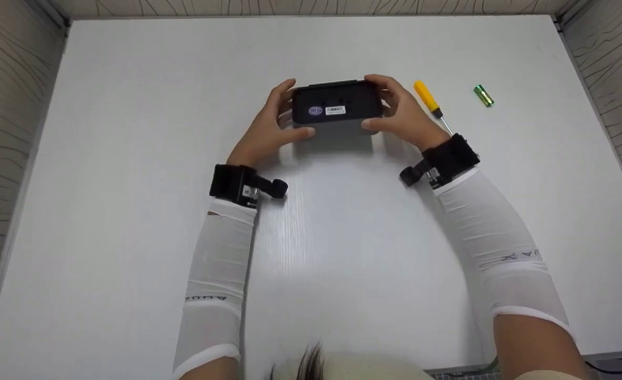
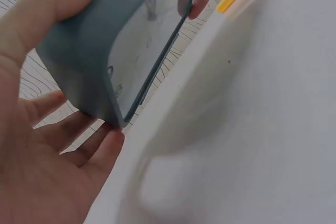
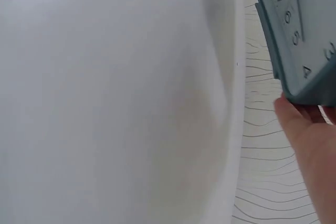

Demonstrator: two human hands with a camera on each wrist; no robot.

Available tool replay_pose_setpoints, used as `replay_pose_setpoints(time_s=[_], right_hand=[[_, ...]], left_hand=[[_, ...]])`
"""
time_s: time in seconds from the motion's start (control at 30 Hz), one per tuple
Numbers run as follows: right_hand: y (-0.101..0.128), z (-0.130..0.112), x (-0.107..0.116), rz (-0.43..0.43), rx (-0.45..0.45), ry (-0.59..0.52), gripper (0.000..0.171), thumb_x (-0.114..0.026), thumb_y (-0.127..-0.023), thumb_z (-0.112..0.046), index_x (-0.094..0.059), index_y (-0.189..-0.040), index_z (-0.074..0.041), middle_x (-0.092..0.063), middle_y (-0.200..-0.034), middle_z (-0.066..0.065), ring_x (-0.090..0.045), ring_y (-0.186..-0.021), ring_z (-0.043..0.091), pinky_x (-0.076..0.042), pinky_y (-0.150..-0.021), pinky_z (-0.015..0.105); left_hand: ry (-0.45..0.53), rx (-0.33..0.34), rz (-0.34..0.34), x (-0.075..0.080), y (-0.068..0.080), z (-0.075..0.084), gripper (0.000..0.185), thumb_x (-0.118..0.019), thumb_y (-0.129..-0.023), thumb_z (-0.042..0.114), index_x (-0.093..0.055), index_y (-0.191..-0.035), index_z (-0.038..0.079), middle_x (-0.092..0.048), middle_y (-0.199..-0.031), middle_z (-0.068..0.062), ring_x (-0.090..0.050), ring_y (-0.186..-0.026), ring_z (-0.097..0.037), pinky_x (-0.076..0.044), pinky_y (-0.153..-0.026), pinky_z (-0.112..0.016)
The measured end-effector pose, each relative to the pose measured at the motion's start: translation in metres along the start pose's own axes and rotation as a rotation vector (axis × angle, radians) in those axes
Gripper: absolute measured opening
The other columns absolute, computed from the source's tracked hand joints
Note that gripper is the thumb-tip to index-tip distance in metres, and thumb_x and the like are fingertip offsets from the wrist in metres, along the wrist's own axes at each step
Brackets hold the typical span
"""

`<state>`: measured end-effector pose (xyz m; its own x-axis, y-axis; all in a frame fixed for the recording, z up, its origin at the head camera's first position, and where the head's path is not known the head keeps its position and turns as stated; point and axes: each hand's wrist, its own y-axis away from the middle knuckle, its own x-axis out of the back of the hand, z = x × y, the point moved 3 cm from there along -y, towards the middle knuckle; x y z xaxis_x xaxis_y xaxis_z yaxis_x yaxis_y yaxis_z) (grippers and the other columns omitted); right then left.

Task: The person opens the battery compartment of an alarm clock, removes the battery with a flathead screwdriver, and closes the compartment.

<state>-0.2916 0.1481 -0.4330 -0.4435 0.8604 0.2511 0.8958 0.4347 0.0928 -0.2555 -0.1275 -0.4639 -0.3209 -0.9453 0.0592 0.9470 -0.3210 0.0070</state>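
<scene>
A desk clock [image 1: 311, 98] is held up between both hands above the white table. In the head view its dark back shows, with a white label and a round purple sticker. The grey-green casing [image 2: 79, 59] appears in the left wrist view. In the right wrist view a numbered dial [image 3: 315, 30] can be made out. My left hand [image 1: 269, 129] grips one end of the clock, thumb along the lower edge and fingers behind. At the opposite end my right hand [image 1: 403, 116] grips it likewise, its wrist partly covering the shaft of a screwdriver [image 1: 427, 98] with a yellow handle.
A green battery [image 1: 483, 95] lies on the table to the right of the screwdriver. The white tabletop [image 1: 147, 132] reaches to patterned panels [image 1: 300, 7] at the back and both sides. A dark cable [image 1: 614, 368] shows at the lower right corner.
</scene>
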Motion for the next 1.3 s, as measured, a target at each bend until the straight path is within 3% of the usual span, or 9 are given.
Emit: replay_pose_setpoints(time_s=[0.13, 0.37, 0.47, 0.6, 0.73, 0.83, 0.97, 1.13, 1.3], right_hand=[[0.003, -0.006, -0.004, 0.058, 0.043, -0.132, 0.078, -0.08, -0.08, -0.004, -0.044, -0.149, -0.005, -0.04, -0.154, 0.012, -0.036, -0.144, 0.022, -0.036, -0.114, 0.032], [0.004, -0.006, -0.013, 0.084, 0.025, -0.318, 0.072, -0.076, -0.085, -0.029, -0.048, -0.145, -0.001, -0.052, -0.137, 0.01, -0.047, -0.124, 0.02, -0.041, -0.101, 0.023], [0.004, -0.007, -0.017, 0.056, 0.013, -0.472, 0.066, -0.077, -0.086, -0.031, -0.054, -0.138, 0.003, -0.059, -0.127, 0.011, -0.053, -0.115, 0.022, -0.043, -0.103, 0.027], [0.005, -0.007, -0.018, 0.025, -0.024, -0.517, 0.061, -0.076, -0.089, -0.04, -0.062, -0.132, 0.001, -0.063, -0.127, 0.013, -0.058, -0.115, 0.026, -0.043, -0.11, 0.04], [0.007, -0.007, -0.019, 0.038, -0.092, -0.53, 0.082, -0.081, -0.082, -0.054, -0.056, -0.142, -0.004, -0.053, -0.142, 0.016, -0.053, -0.129, 0.032, -0.042, -0.111, 0.049], [0.008, -0.008, -0.021, 0.055, -0.079, -0.52, 0.093, -0.08, -0.077, -0.063, -0.052, -0.146, -0.007, -0.048, -0.146, 0.017, -0.05, -0.133, 0.037, -0.044, -0.108, 0.05], [0.01, -0.009, -0.022, 0.059, 0.002, -0.454, 0.088, -0.072, -0.083, -0.065, -0.052, -0.146, -0.008, -0.047, -0.14, 0.017, -0.059, -0.12, 0.04, -0.05, -0.102, 0.046], [0.012, -0.009, -0.022, 0.052, 0.062, -0.367, 0.054, -0.062, -0.101, -0.041, -0.053, -0.142, -0.008, -0.054, -0.131, 0.018, -0.068, -0.096, 0.034, -0.057, -0.092, 0.039], [0.011, -0.007, -0.019, 0.091, 0.032, -0.252, 0.038, -0.056, -0.106, -0.025, -0.057, -0.14, -0.008, -0.061, -0.126, 0.014, -0.065, -0.1, 0.027, -0.057, -0.089, 0.033]], left_hand=[[0.07, -0.061, 0.011, -0.002, 0.006, 0.015, 0.097, -0.084, -0.085, 0.019, -0.025, -0.161, 0.017, -0.035, -0.16, -0.007, -0.034, -0.146, -0.013, -0.027, -0.119, -0.025], [0.135, -0.191, 0.019, -0.001, 0.017, 0.034, 0.111, -0.08, -0.069, 0.059, -0.034, -0.156, 0.007, -0.035, -0.157, -0.011, -0.035, -0.145, -0.019, -0.027, -0.119, -0.026], [0.139, -0.236, 0.032, 0.001, 0.012, 0.027, 0.103, -0.08, -0.07, 0.056, -0.042, -0.153, 0.006, -0.039, -0.156, -0.009, -0.037, -0.144, -0.019, -0.028, -0.119, -0.028], [0.112, -0.285, 0.079, 0.005, 0.003, 0.017, 0.086, -0.078, -0.075, 0.046, -0.052, -0.147, 0.006, -0.051, -0.149, -0.007, -0.043, -0.141, -0.015, -0.03, -0.118, -0.028], [0.112, -0.314, 0.133, 0.005, 0.003, 0.02, 0.066, -0.079, -0.083, 0.027, -0.058, -0.142, 0.005, -0.058, -0.142, -0.008, -0.05, -0.136, -0.015, -0.032, -0.117, -0.027], [0.097, -0.333, 0.17, 0.005, 0.002, 0.021, 0.056, -0.077, -0.089, 0.012, -0.058, -0.141, 0.004, -0.06, -0.139, -0.009, -0.054, -0.131, -0.017, -0.036, -0.115, -0.029], [0.081, -0.303, 0.237, 0.008, 0.001, 0.02, 0.049, -0.07, -0.096, 0.008, -0.056, -0.143, 0.004, -0.062, -0.136, -0.009, -0.057, -0.124, -0.019, -0.042, -0.11, -0.03], [0.142, -0.162, 0.325, 0.011, 0.001, 0.021, 0.048, -0.064, -0.101, 0.016, -0.053, -0.146, 0.006, -0.063, -0.135, -0.006, -0.056, -0.125, -0.014, -0.043, -0.107, -0.025], [0.221, -0.044, 0.354, 0.009, 0.004, 0.025, 0.053, -0.064, -0.1, 0.025, -0.049, -0.149, 0.011, -0.065, -0.133, -0.007, -0.06, -0.123, -0.014, -0.049, -0.102, -0.028]])
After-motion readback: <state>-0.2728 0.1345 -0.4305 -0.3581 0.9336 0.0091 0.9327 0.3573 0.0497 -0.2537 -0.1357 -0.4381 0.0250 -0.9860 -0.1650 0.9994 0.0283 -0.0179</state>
